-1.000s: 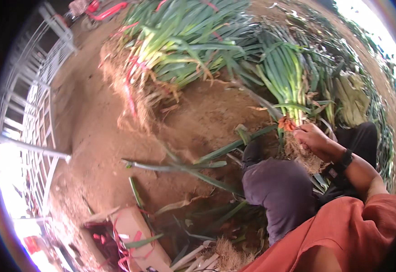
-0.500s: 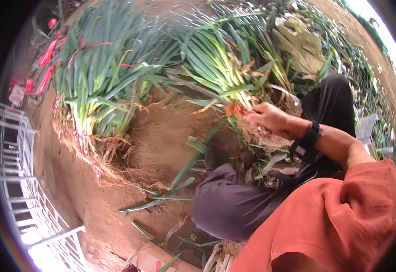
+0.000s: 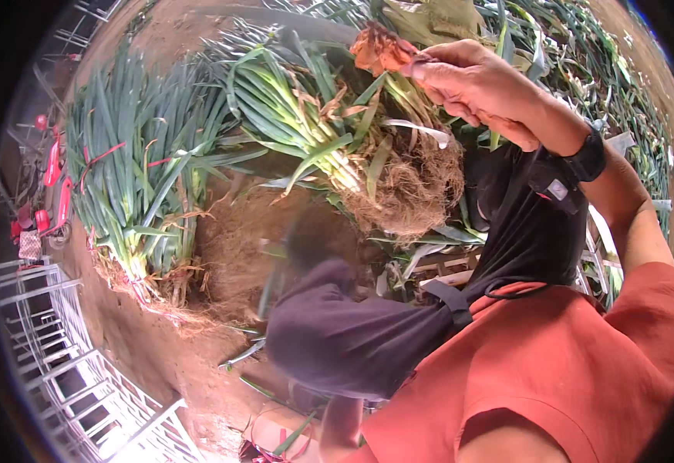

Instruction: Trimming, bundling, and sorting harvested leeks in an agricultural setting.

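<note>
Orange-wrapped tool (image 3: 379,50), beyond leek bundle (image 3: 287,116): right hand (image 3: 480,85) closed round it; probably stiff, light, best held at wrap; left hand unseen, cannot tell.

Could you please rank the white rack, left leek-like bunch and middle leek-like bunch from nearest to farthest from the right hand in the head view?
1. Middle leek-like bunch: left of the right hand, slightly lower.
2. Left leek-like bunch: farther left.
3. White rack: lower left.
</note>
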The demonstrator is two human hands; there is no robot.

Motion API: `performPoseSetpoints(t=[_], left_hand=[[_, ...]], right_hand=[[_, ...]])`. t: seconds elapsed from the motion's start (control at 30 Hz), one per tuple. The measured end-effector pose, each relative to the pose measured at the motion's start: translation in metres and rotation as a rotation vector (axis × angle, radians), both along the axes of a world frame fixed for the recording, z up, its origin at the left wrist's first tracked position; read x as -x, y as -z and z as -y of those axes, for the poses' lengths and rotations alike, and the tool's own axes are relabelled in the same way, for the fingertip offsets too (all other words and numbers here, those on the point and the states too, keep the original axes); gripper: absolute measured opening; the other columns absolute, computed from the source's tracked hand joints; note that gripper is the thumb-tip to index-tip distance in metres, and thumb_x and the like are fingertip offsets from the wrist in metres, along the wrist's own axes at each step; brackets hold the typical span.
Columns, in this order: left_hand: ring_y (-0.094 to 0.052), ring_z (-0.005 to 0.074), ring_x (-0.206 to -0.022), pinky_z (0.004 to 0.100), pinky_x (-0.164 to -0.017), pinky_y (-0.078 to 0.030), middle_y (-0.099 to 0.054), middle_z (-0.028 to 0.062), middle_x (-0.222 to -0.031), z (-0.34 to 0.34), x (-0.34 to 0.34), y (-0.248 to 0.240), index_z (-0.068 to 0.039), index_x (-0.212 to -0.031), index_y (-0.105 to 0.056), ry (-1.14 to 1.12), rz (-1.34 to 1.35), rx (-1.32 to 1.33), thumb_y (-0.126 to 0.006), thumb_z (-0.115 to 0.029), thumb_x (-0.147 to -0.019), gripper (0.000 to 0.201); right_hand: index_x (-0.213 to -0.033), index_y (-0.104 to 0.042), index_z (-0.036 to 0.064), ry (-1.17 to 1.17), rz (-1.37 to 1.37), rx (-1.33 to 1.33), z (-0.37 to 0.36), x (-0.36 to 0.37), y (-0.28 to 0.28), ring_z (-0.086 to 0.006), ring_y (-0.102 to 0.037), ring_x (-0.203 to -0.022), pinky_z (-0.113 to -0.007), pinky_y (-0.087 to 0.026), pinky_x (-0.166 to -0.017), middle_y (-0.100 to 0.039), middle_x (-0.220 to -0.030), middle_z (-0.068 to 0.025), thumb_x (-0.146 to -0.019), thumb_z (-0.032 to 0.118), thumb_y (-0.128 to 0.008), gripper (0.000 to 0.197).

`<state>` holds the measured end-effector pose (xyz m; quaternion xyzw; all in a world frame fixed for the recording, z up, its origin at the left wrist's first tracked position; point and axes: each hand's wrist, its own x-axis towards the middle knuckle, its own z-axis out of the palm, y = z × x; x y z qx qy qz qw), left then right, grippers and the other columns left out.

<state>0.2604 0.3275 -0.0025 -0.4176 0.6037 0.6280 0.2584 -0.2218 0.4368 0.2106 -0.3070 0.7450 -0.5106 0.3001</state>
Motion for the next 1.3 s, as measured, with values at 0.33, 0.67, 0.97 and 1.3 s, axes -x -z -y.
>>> performPoseSetpoints(t=[0.33, 0.67, 0.97, 1.3], left_hand=[[-0.049, 0.0144, -0.087, 0.0299, -0.082, -0.040, -0.053, 0.0045, -0.091, -0.033, 0.184, 0.078, 0.000, -0.105, -0.055, 0.228, -0.062, -0.727, -0.053, -0.023, -0.085, 0.030], [-0.053, 0.0111, -0.080, 0.0266, -0.078, -0.042, -0.058, 0.0024, -0.084, 0.054, 0.254, 0.096, 0.001, -0.100, -0.058, 0.291, -0.054, -1.130, -0.054, -0.021, -0.085, 0.027], [-0.054, 0.0115, -0.079, 0.0247, -0.075, -0.042, -0.059, 0.0016, -0.086, 0.266, 0.184, 0.091, 0.000, -0.098, -0.059, 0.076, 0.385, -0.580, -0.053, -0.020, -0.086, 0.024], [-0.055, 0.0119, -0.078, 0.0225, -0.071, -0.043, -0.060, 0.0007, -0.088, 0.429, 0.100, 0.070, -0.002, -0.097, -0.059, 0.020, 0.447, -0.042, -0.051, -0.020, -0.088, 0.022]], right_hand=[[-0.116, -0.050, -0.0008, -0.053, -0.041, -0.174, 0.068, 0.130, 0.088, -0.0046, -0.045, -0.046, -0.018, -0.034, -0.039, -0.053, -0.072, -0.0018, -0.092, 0.022, -0.045, 0.034], [-0.093, -0.056, -0.0065, 0.336, 0.181, -0.172, 0.246, 0.165, 0.168, -0.0123, -0.041, -0.039, -0.024, -0.034, -0.036, -0.051, -0.064, -0.0084, -0.089, 0.016, -0.047, 0.024], [-0.093, -0.053, -0.0044, 0.670, 0.322, -0.117, 0.259, 0.175, 0.182, -0.0124, -0.039, -0.043, -0.026, -0.035, -0.040, -0.049, -0.063, -0.0110, -0.089, 0.022, -0.049, 0.027], [-0.115, -0.049, -0.0002, 0.773, 0.222, 0.049, 0.191, 0.091, 0.181, -0.0018, -0.045, -0.051, -0.014, -0.033, -0.042, -0.057, -0.084, -0.0029, -0.090, 0.027, -0.048, 0.037]])
